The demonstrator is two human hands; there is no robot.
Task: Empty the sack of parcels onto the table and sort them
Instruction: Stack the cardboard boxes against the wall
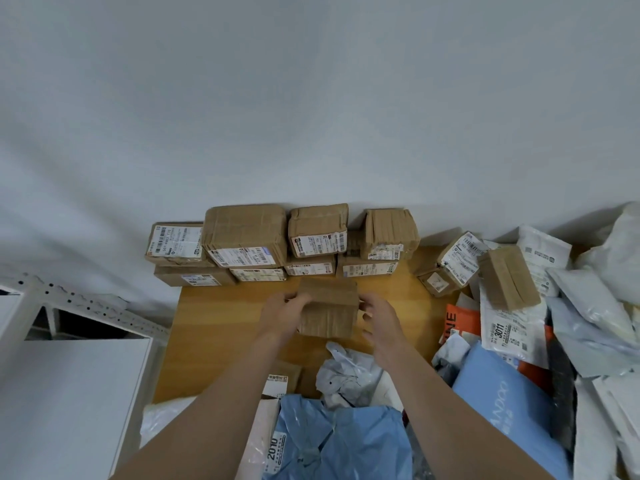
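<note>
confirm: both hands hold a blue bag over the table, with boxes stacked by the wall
No: the head view shows the left hand and right hand holding a brown box, not a blue bag, over the table, with boxes stacked by the wall.

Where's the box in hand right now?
Head view, centre: the cardboard box is held between the left hand and right hand over the wooden table, just in front of the stacked boxes along the wall.
</note>
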